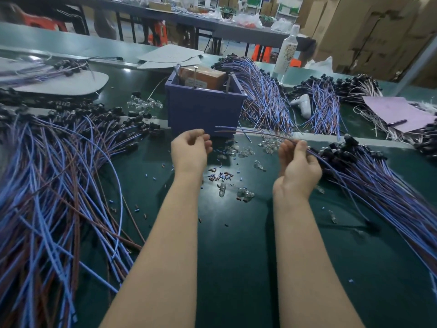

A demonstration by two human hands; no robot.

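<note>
Forearms: both come in bare from the bottom edge, held up over the desk (236, 256), hands well apart.
Desk: dark green top, wires pretty much everywhere.
Left pile (54, 185): huge fan of blue and brown wires with black sockets at the far ends.
Right pile (378, 185): same stuff, sockets bunched just beside the right hand.
Bin (203, 110): purple plastic box straight ahead, with a brown carton inside.
Right hand (299, 165): thumb and fingers pinched on the wire pair.
Left hand (190, 150): fingers curled, thumb near the fingertips (can't tell if anything's in there).
Wire pair (248, 133): one blue, one brown, sticking out leftward from the right hand, free ends in front of the bin and near the left hand's fingertips.
Bulbs (246, 194): small clear glass ones scattered on the desk between the hands.
Bits (221, 176): tiny blue and brown offcuts lying beside the bulbs.
</note>
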